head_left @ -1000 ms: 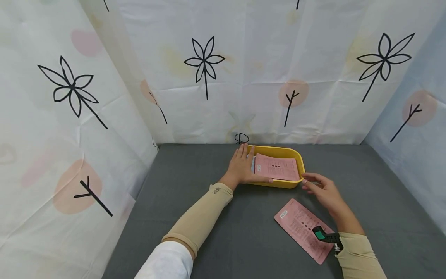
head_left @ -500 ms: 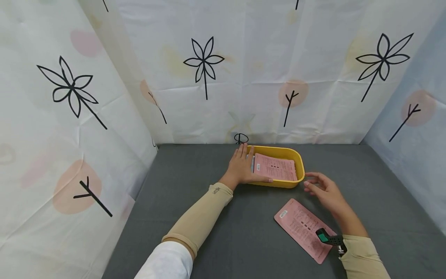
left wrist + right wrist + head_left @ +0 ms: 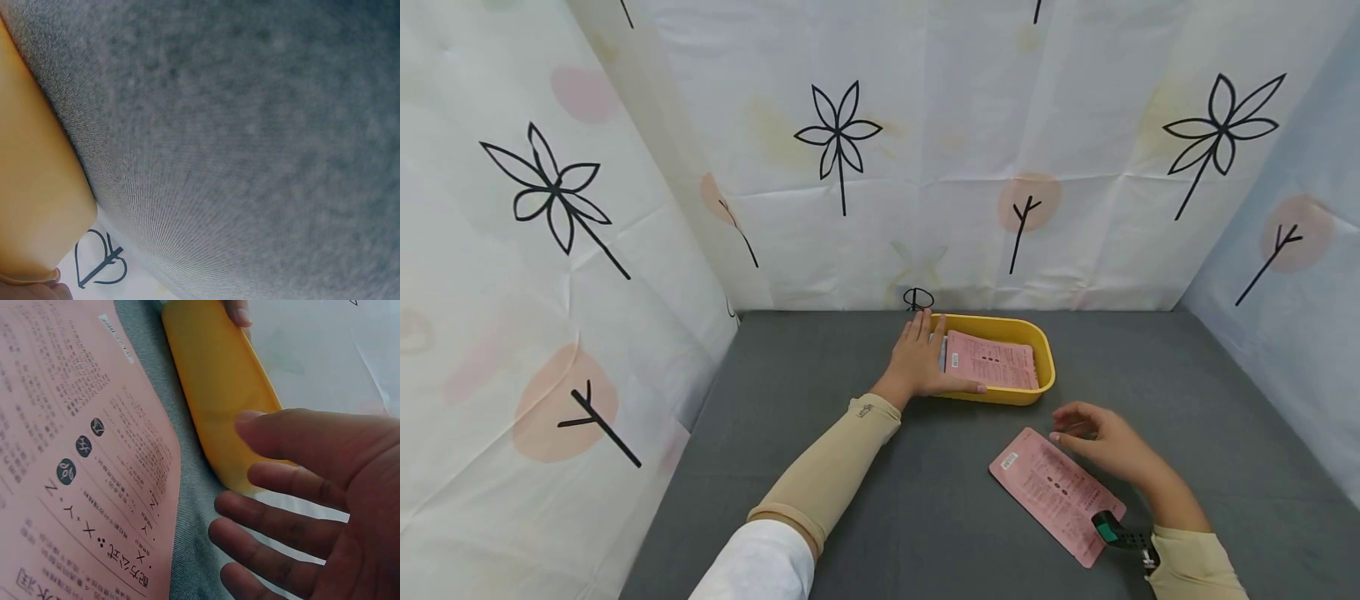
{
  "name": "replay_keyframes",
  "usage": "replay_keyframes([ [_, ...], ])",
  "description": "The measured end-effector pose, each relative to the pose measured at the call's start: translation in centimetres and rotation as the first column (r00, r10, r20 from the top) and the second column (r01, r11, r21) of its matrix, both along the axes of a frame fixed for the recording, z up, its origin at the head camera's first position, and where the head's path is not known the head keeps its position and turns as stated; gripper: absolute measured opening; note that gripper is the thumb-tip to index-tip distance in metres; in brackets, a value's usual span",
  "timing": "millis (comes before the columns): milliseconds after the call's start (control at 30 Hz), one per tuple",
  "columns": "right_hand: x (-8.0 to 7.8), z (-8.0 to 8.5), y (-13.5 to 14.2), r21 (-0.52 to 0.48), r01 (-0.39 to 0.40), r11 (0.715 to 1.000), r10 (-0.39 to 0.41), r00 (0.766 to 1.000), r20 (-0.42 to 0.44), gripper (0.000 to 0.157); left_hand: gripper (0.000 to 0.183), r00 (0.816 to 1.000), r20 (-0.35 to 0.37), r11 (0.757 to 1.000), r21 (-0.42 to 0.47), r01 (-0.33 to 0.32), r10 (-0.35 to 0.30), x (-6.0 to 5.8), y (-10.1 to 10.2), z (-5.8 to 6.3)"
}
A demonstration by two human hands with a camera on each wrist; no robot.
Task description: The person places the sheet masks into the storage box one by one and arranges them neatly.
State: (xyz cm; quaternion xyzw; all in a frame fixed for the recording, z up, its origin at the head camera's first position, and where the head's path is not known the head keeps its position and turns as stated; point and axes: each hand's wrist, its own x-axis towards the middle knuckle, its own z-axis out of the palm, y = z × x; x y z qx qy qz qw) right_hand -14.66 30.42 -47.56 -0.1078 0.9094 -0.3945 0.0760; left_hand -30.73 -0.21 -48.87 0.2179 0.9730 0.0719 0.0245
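A yellow plastic basket stands at the back of the table with a pink printed sachet lying in it. A pale bluish edge shows beside that sachet. My left hand lies spread across the basket's left end, thumb along the front rim and fingers toward the back rim. Another flat pink sachet, with a barcode and printed text, lies slanted on the table in front. My right hand is over the table beside that sachet's upper right edge, fingers loosely bent and holding nothing.
Dark grey cloth covers the table. White printed fabric hangs behind it and at both sides. A black strap with a green patch on the right wrist overlaps the loose sachet's lower end.
My right hand has drawn away from the basket's right front corner toward the front sachet. Inside the basket, the pink sachet shifted slightly left early on. The left hand stays in place.
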Motion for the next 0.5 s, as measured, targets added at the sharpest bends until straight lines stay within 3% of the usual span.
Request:
replay_keyframes([
  [233, 0.44, -0.08, -0.17, 0.074, -0.044, 0.996, 0.046, 0.999, -0.016, 0.046, 0.147, 1.000, -0.014, 1.000, -0.014, 0.003, -0.003, -0.05, -0.02, -0.07],
  [500, 0.54, -0.61, -0.34, 0.096, -0.024, 0.995, 0.025, 1.000, -0.010, 0.053, 0.145, 1.000, -0.027, 1.000, -0.020, 0.011, -0.012, -0.03, -0.04, -0.17],
])
